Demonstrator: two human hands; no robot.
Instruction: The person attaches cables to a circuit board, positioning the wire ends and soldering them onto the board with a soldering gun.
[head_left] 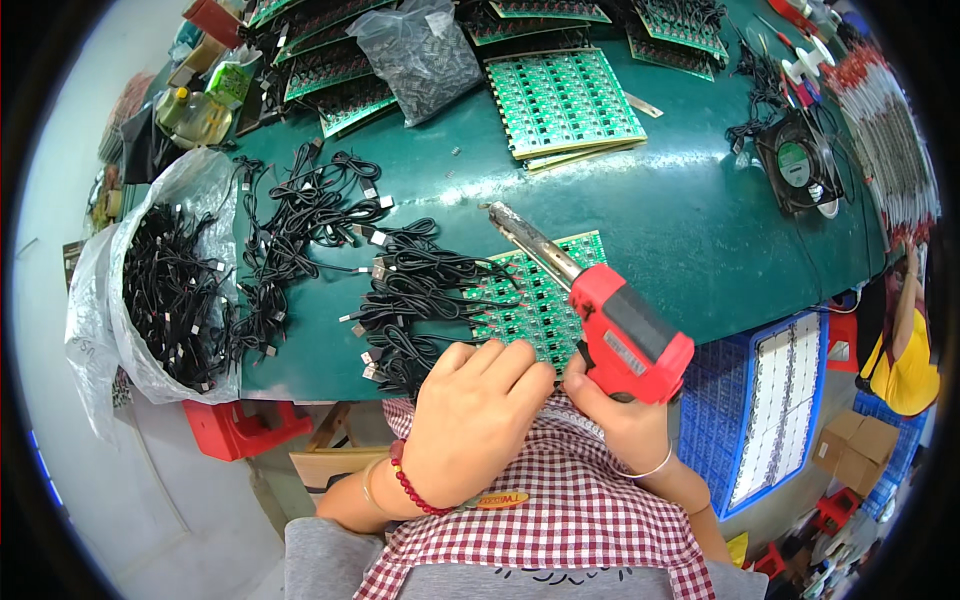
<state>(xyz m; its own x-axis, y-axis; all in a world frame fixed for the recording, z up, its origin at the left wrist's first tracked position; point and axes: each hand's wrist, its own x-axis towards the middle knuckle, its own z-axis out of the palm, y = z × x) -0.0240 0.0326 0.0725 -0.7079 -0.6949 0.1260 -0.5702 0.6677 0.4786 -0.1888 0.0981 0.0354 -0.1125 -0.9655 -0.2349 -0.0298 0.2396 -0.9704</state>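
My right hand (628, 428) grips a red and black soldering gun (632, 345), its metal barrel slanting up and left over a green circuit board panel (550, 312). My left hand (487, 425) is closed at the panel's near edge, knuckles up. Its fingertips are hidden, so what they hold cannot be made out. Black USB cables (425, 270) lie bundled along the panel's left side, several with ends reaching onto it. More loose black cables (310, 215) are spread farther left on the green table (690, 215).
At the left, a clear plastic bag (225, 175) holds many black cables. Stacked circuit panels (565, 100) and a bag of small grey parts (415, 60) stand at the back. A black fan (795, 165) sits at the right. Blue crates (745, 415) stand below the table's right edge.
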